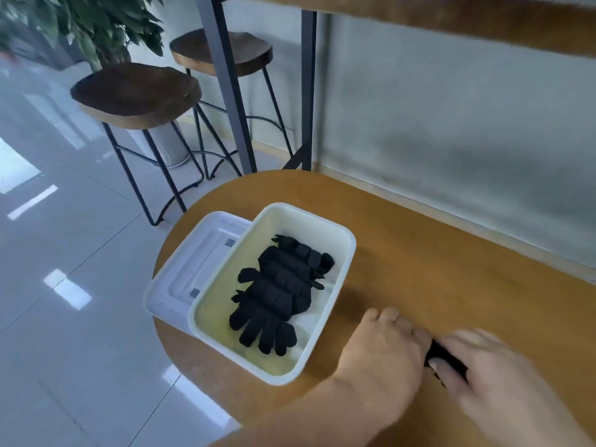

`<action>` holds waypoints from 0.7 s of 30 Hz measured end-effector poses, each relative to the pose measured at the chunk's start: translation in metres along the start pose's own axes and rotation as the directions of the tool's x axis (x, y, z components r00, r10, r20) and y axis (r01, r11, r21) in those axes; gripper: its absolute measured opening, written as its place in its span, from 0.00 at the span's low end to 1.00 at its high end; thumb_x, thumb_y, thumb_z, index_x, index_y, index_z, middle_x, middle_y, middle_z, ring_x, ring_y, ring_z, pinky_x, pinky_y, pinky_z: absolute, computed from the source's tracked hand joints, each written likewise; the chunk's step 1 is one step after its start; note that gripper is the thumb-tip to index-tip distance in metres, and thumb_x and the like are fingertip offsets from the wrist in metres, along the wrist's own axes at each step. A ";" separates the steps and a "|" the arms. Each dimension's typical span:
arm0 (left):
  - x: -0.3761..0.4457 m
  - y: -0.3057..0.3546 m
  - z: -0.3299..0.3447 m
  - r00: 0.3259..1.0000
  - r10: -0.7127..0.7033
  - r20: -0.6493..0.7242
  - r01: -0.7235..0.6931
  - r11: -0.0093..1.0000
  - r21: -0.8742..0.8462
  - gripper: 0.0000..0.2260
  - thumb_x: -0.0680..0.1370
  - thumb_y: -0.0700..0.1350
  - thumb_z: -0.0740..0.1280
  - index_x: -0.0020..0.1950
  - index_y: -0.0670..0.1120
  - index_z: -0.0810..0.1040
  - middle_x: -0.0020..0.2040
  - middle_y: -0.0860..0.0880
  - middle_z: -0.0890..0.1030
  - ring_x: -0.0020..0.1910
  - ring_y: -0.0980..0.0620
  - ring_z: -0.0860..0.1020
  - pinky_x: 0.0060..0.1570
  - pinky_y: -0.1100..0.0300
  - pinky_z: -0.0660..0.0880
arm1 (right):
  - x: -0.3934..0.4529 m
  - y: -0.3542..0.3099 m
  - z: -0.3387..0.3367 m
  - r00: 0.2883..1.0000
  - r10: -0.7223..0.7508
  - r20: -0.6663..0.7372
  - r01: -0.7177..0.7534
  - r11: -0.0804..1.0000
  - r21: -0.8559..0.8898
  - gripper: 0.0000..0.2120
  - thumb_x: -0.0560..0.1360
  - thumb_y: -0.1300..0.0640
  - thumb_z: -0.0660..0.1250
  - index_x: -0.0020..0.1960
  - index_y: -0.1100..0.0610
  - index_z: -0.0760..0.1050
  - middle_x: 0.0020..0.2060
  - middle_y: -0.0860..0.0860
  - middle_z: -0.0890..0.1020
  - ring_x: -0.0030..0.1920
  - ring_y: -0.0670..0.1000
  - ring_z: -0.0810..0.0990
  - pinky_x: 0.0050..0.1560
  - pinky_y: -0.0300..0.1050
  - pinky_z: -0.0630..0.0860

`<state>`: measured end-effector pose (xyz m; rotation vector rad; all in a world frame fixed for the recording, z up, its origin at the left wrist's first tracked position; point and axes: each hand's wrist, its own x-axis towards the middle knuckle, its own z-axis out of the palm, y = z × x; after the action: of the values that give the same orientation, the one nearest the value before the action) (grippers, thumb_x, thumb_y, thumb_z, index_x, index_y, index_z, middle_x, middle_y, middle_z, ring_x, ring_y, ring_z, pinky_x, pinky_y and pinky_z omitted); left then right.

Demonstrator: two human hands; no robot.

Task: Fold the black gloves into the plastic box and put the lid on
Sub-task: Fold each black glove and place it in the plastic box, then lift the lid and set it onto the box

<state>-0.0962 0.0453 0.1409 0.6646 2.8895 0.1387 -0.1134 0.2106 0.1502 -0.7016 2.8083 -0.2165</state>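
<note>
A white plastic box (342, 279) stands open on the round wooden table (435, 259). Several folded black gloves (280, 285) lie stacked inside it, fingers pointing toward me. The white lid (190, 272) lies flat to the box's left, partly under it and over the table's edge. To the right of the box, my left hand (380, 353) and my right hand (483, 372) press together on one more black glove (446, 358) lying on the table. Only a small strip of that glove shows between my fingers. My right hand is blurred.
Two dark wooden stools (135, 95) on black metal legs stand beyond the table, beside a potted plant (96, 24). A grey wall (451, 124) runs along the table's far right side. Glossy tiled floor (64, 253) lies to the left.
</note>
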 end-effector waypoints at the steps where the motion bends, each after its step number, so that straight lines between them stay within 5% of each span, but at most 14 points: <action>1: -0.007 -0.011 -0.017 0.999 -0.017 -0.046 0.016 1.000 -0.018 0.11 0.79 0.44 0.61 0.61 0.45 0.70 0.54 0.46 0.74 0.55 0.46 0.68 0.54 0.54 0.65 | 0.001 -0.015 -0.018 1.000 -0.012 0.016 0.012 1.000 -0.013 0.06 0.79 0.44 0.58 0.53 0.39 0.73 0.46 0.37 0.74 0.54 0.42 0.71 0.47 0.37 0.71; 4: -0.032 -0.062 -0.056 0.981 -0.034 -0.193 0.007 0.991 -0.137 0.09 0.80 0.48 0.60 0.56 0.50 0.77 0.49 0.51 0.77 0.50 0.49 0.71 0.51 0.55 0.70 | 0.023 -0.065 -0.058 0.998 -0.052 0.037 0.051 0.998 0.044 0.10 0.80 0.44 0.54 0.54 0.39 0.73 0.45 0.37 0.73 0.51 0.42 0.69 0.47 0.37 0.65; 6: -0.049 -0.098 -0.077 0.983 -0.059 -0.176 0.021 0.977 -0.213 0.10 0.77 0.49 0.61 0.51 0.51 0.81 0.46 0.53 0.77 0.46 0.51 0.72 0.48 0.54 0.72 | 0.040 -0.101 -0.069 0.998 -0.063 0.014 0.061 0.990 0.128 0.10 0.80 0.45 0.55 0.55 0.42 0.74 0.44 0.39 0.73 0.51 0.44 0.69 0.48 0.40 0.66; 9: -0.071 -0.152 -0.084 0.980 -0.181 0.085 0.198 0.937 -0.288 0.10 0.77 0.50 0.64 0.55 0.53 0.81 0.52 0.54 0.76 0.50 0.53 0.73 0.52 0.56 0.73 | 0.074 -0.148 -0.055 0.993 -0.092 0.073 0.076 0.977 0.198 0.11 0.81 0.48 0.56 0.46 0.48 0.74 0.43 0.44 0.73 0.49 0.48 0.71 0.44 0.43 0.66; 13: -0.080 -0.189 -0.055 0.890 -0.254 0.378 0.310 0.946 -0.094 0.10 0.78 0.48 0.64 0.55 0.53 0.82 0.52 0.51 0.78 0.50 0.50 0.76 0.49 0.56 0.76 | 0.113 -0.192 -0.004 0.958 -0.104 0.266 0.058 0.983 0.176 0.13 0.80 0.52 0.58 0.39 0.54 0.71 0.38 0.50 0.76 0.41 0.53 0.75 0.38 0.45 0.70; 16: -0.076 -0.206 -0.017 0.830 -0.279 0.483 0.341 0.939 -0.045 0.09 0.77 0.42 0.64 0.53 0.45 0.82 0.54 0.47 0.78 0.50 0.48 0.77 0.48 0.56 0.77 | 0.139 -0.211 0.040 0.905 -0.029 0.423 -0.040 0.987 0.154 0.09 0.78 0.56 0.61 0.39 0.55 0.71 0.33 0.50 0.75 0.36 0.53 0.74 0.27 0.43 0.65; 21: -0.065 -0.199 0.035 0.750 -0.310 0.585 0.404 0.914 -0.034 0.09 0.78 0.36 0.62 0.55 0.42 0.78 0.58 0.45 0.75 0.56 0.46 0.76 0.52 0.56 0.75 | 0.147 -0.216 0.077 0.855 0.072 0.513 -0.152 0.982 0.115 0.14 0.77 0.59 0.62 0.34 0.53 0.65 0.31 0.49 0.69 0.35 0.51 0.71 0.26 0.41 0.60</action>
<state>-0.1170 -0.1595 0.0904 0.0743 2.3245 0.0942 -0.1233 -0.0551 0.0911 -0.4699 2.2865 -0.1887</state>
